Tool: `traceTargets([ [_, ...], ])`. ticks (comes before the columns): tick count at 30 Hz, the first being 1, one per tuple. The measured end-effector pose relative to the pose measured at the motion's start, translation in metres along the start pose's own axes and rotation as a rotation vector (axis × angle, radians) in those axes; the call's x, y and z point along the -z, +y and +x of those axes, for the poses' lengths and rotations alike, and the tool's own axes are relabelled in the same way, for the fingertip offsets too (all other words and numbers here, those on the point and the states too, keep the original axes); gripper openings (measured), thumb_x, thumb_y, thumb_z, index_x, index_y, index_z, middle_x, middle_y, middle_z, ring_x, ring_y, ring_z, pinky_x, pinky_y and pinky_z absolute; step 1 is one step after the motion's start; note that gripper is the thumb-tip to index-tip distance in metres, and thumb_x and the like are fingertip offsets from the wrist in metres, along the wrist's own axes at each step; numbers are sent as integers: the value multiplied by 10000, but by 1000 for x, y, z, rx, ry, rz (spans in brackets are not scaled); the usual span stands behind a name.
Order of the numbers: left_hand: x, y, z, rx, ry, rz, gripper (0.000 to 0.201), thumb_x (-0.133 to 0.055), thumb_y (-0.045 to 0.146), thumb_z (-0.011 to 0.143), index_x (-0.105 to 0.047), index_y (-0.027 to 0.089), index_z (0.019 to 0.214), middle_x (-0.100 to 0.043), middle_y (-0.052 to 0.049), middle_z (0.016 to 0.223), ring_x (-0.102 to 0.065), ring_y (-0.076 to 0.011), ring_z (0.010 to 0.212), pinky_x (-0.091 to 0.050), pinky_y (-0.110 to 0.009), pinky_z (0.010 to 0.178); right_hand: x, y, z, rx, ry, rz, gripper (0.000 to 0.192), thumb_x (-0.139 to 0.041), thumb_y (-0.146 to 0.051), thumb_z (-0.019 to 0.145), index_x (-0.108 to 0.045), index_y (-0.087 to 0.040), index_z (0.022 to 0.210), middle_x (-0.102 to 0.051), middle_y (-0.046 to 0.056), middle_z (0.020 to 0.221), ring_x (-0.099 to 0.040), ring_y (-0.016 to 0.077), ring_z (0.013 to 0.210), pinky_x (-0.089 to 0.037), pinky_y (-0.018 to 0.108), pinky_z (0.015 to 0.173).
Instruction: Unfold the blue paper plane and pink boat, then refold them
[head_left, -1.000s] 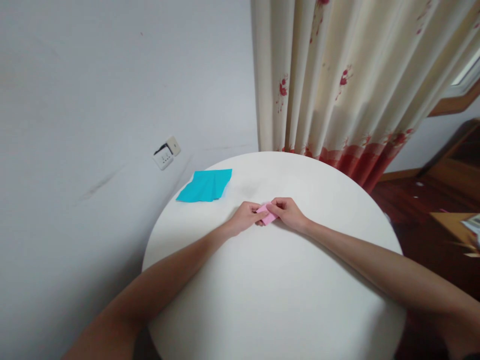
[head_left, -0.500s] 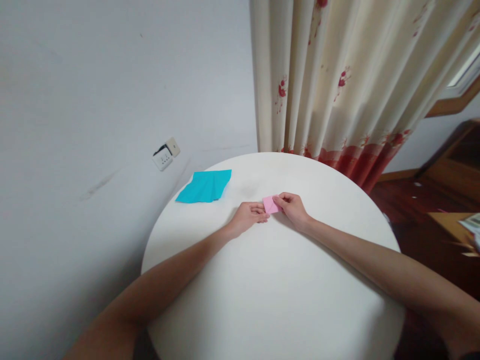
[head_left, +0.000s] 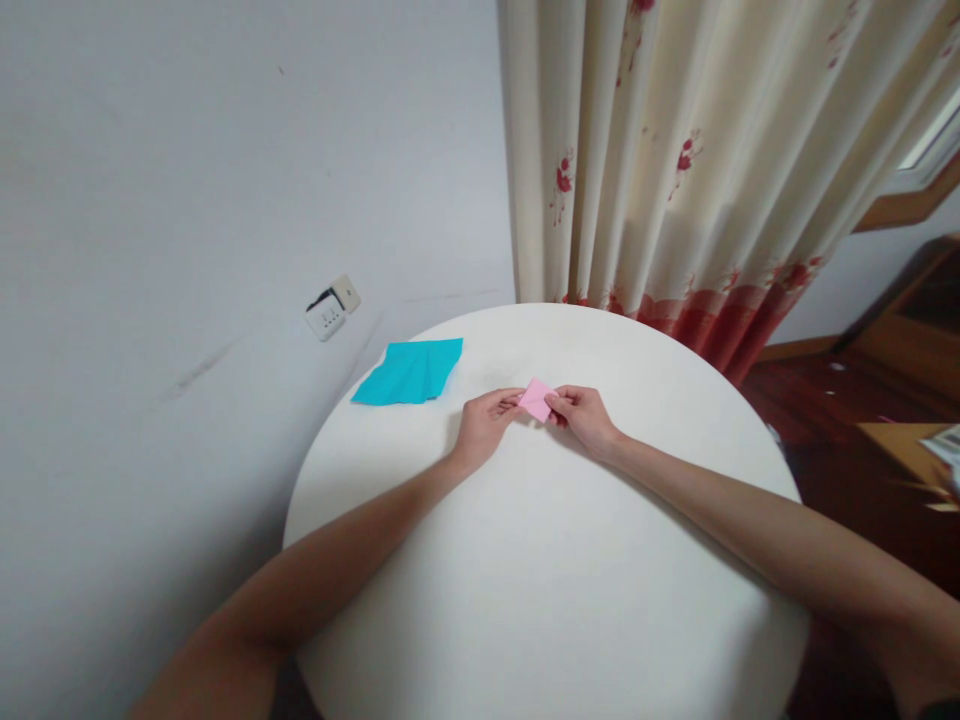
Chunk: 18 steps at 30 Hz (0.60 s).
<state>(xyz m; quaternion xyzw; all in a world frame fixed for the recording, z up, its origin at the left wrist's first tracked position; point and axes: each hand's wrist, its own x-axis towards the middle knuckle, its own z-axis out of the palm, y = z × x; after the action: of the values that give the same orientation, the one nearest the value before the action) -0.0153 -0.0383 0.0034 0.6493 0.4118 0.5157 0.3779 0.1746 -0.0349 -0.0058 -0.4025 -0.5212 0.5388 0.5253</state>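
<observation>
A small folded pink paper [head_left: 535,399] is held between my two hands, turned so that one corner points up like a diamond. My right hand [head_left: 587,418] pinches its right corner between thumb and fingers. At the left corner, my left hand [head_left: 484,424] has its fingertips closed on the paper's edge. Crease lines show faintly on the pink face. Past my left hand, a creased sheet of blue paper [head_left: 409,372] lies on the white round table [head_left: 555,580].
A pale wall [head_left: 247,150] with a socket [head_left: 326,317] runs along the left. Behind the table hangs a cream curtain [head_left: 622,150] with red flowers. To the right, a wooden surface with papers [head_left: 911,450] stands over a dark floor.
The pink paper has turned from roughly square-on to a diamond position. My left hand has moved slightly up and now grips its left corner. My right hand keeps its pinch.
</observation>
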Motion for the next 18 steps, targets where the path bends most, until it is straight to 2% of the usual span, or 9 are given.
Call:
traceTargets([
  [4, 3, 3, 2, -6, 29, -24, 280, -799, 305, 714, -788, 159, 953, -757, -88, 951, -698, -211, 860, -543, -324, 809, 1, -1, -1, -9, -30, -7, 439, -740, -567, 728, -674, -134, 683, -594, 5, 537, -439, 94, 477, -313, 250, 483],
  [10, 6, 5, 6, -28, 30, -37, 245, -826, 311, 694, -810, 180, 900, -757, -75, 868, -659, -190, 792, -506, -300, 725, 1, -4, -2, -9, -48, 2, 451, -760, -577, 707, -713, -128, 700, -601, 10, 533, -430, 92, 466, -304, 250, 467],
  [18, 9, 6, 6, 138, 6, -182, 333, -858, 344, 639, -811, 155, 909, -757, -81, 801, -622, -154, 693, -476, -272, 661, 0, -4, -3, 19, -25, -30, 457, -762, -578, 700, -753, -123, 744, -595, 10, 527, -424, 95, 463, -311, 253, 465],
])
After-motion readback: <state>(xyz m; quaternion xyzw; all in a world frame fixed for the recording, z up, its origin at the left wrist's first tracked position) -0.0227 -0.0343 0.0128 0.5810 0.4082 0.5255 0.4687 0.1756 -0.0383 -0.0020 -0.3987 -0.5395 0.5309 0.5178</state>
